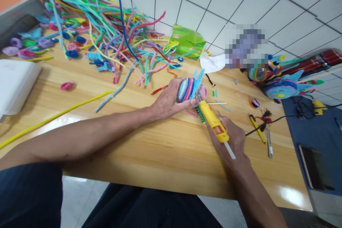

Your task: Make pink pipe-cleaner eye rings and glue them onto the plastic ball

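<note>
My left hand (171,101) is wrapped round a bottle covered in striped pipe cleaners (186,90), its bands blue, pink and turquoise. Light-blue fuzzy pieces (197,80) stick up from its side, and a pink coil (204,92) sits near its end. In my right hand (231,133) is a yellow hot glue gun (213,119), with a white glue stick (229,150) poking out of its back. The gun's nose meets the near end of the bottle; whether it touches is hidden. A green pen-like piece (200,114) lies just below.
Loose pipe cleaners (107,17) heap up at the back left against the tiled wall (227,0). A white box (17,85) stands left. Rightward lie a yellow pencil (257,128), a utility knife (269,144), a black cord (278,118) and a finished-looking fuzzy figure (280,87).
</note>
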`<act>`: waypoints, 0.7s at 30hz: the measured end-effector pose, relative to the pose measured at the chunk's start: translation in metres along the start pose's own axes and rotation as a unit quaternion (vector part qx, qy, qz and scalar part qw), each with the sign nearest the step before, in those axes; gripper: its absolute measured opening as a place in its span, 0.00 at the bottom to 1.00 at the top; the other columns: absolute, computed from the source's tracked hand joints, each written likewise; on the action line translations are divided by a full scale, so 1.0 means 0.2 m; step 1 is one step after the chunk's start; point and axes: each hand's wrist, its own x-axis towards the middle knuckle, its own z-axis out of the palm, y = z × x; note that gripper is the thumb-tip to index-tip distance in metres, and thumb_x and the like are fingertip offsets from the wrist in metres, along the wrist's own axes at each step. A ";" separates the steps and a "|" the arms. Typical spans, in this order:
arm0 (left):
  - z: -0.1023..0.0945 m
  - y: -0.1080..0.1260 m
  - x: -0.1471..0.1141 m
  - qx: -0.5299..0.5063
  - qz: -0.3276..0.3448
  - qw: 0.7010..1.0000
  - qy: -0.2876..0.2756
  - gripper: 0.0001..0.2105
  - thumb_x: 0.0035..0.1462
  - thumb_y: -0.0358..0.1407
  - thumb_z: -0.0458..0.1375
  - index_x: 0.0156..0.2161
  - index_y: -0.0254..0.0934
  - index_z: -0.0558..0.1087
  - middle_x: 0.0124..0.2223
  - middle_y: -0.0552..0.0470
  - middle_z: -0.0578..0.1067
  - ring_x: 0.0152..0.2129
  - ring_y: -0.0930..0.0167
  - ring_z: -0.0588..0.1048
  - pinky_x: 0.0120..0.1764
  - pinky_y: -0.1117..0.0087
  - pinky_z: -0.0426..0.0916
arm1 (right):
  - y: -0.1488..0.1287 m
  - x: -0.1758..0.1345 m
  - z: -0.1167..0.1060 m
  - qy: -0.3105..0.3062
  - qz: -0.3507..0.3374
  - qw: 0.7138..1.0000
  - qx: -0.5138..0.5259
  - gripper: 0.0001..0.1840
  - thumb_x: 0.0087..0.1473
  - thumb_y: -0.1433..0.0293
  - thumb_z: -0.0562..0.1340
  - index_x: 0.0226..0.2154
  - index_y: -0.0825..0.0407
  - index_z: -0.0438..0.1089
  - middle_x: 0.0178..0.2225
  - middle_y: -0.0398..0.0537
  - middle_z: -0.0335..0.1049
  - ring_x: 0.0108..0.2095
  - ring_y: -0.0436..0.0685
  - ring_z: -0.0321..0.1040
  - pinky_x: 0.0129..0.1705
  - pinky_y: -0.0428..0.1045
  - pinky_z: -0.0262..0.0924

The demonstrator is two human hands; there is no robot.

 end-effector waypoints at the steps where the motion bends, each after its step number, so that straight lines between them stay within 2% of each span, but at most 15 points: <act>1: 0.00 0.00 0.00 0.000 0.000 1.000 0.001 0.39 0.64 0.63 0.64 0.69 0.40 0.64 0.65 0.36 0.74 0.63 0.52 0.74 0.67 0.46 0.72 | 0.00 0.00 0.00 -0.007 0.004 1.000 0.000 0.04 0.69 0.70 0.66 0.46 0.50 0.75 0.31 0.45 0.82 0.27 0.56 0.78 0.31 0.48 0.67; 14: 0.01 0.01 0.00 0.001 -0.006 1.000 0.005 0.40 0.63 0.65 0.63 0.68 0.39 0.65 0.65 0.36 0.75 0.63 0.53 0.75 0.67 0.47 0.72 | -0.01 0.01 0.03 0.006 -0.013 0.999 -0.033 0.05 0.69 0.70 0.65 0.47 0.50 0.75 0.30 0.46 0.82 0.27 0.57 0.77 0.32 0.49 0.64; 21: 0.01 0.01 0.01 -0.003 -0.014 1.000 0.003 0.39 0.63 0.65 0.63 0.67 0.40 0.65 0.64 0.37 0.75 0.61 0.53 0.75 0.66 0.47 0.72 | 0.00 0.00 0.02 -0.019 0.011 0.999 -0.039 0.05 0.70 0.68 0.65 0.46 0.50 0.76 0.31 0.46 0.82 0.27 0.56 0.76 0.32 0.49 0.65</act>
